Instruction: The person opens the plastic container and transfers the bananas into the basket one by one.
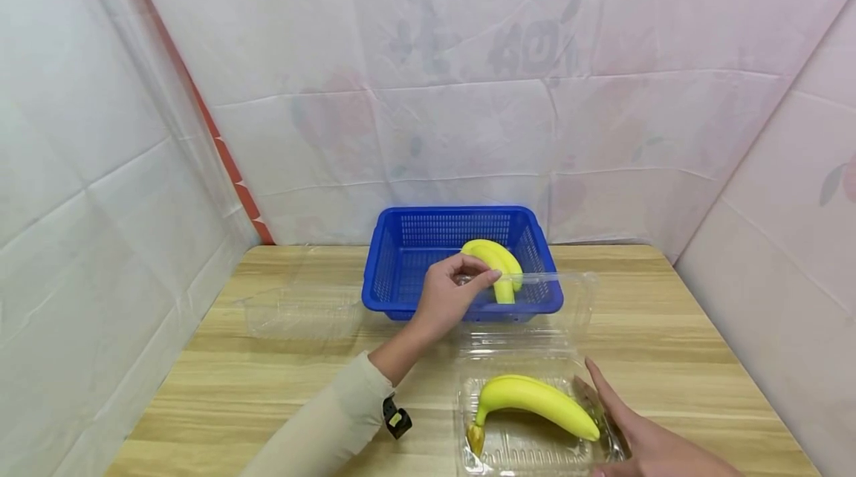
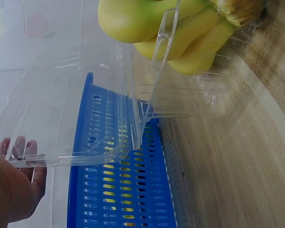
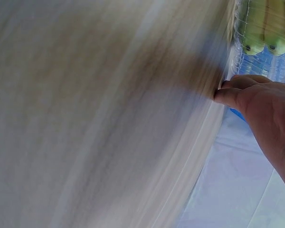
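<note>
— What are the hands doing?
— The left hand (image 1: 449, 290) pinches the raised lid (image 1: 535, 291) of the clear box (image 1: 535, 455). The right hand (image 1: 642, 436), fingers straight, rests against the box's side.
— And the banana (image 1: 535, 399)?
— Inside the box, on the tabletop (image 1: 267, 388).

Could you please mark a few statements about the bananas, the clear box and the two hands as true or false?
1. The left hand pinches the edge of the clear lid with its fingers. True.
2. The blue basket holds no fruit. False: a bunch of bananas lies in it.
3. A banana lies in the clear box at the near edge of the wooden table. True.
4. The right hand grips that banana. False: its straight fingers rest against the box's right side.
5. The lid is shut over the box. False: it stands raised, leaning toward the basket.
</note>
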Action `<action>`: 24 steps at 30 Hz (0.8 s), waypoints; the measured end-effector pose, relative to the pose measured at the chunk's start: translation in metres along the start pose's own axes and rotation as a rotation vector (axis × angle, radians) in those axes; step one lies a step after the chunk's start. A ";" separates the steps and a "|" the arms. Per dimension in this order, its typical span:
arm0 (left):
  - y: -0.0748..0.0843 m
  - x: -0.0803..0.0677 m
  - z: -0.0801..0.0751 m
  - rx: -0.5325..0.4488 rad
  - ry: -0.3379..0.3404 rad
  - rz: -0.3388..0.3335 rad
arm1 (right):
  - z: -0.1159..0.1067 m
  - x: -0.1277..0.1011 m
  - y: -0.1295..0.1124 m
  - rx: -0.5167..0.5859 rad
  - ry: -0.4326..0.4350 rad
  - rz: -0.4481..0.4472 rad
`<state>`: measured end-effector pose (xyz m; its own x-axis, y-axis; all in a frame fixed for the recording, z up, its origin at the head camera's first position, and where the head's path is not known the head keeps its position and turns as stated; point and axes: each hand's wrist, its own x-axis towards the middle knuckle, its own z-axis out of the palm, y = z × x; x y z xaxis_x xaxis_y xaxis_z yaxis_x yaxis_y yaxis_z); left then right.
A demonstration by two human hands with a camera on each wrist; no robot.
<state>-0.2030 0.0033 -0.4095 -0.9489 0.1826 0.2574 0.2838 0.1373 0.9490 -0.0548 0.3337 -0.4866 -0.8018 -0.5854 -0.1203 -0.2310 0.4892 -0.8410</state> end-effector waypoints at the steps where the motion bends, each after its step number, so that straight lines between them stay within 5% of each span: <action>1: 0.000 -0.001 0.000 -0.003 0.000 0.003 | 0.000 0.000 0.000 -0.002 0.001 0.003; 15: 0.001 -0.007 -0.006 -0.025 -0.050 0.040 | -0.001 -0.001 0.001 -0.034 0.005 0.045; 24: 0.004 -0.014 -0.012 0.078 0.003 0.134 | -0.006 0.000 0.000 -0.006 -0.068 0.162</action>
<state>-0.1900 -0.0103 -0.4071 -0.9021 0.2011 0.3817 0.4179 0.1875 0.8889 -0.0580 0.3377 -0.4835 -0.7899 -0.5406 -0.2895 -0.1051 0.5845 -0.8046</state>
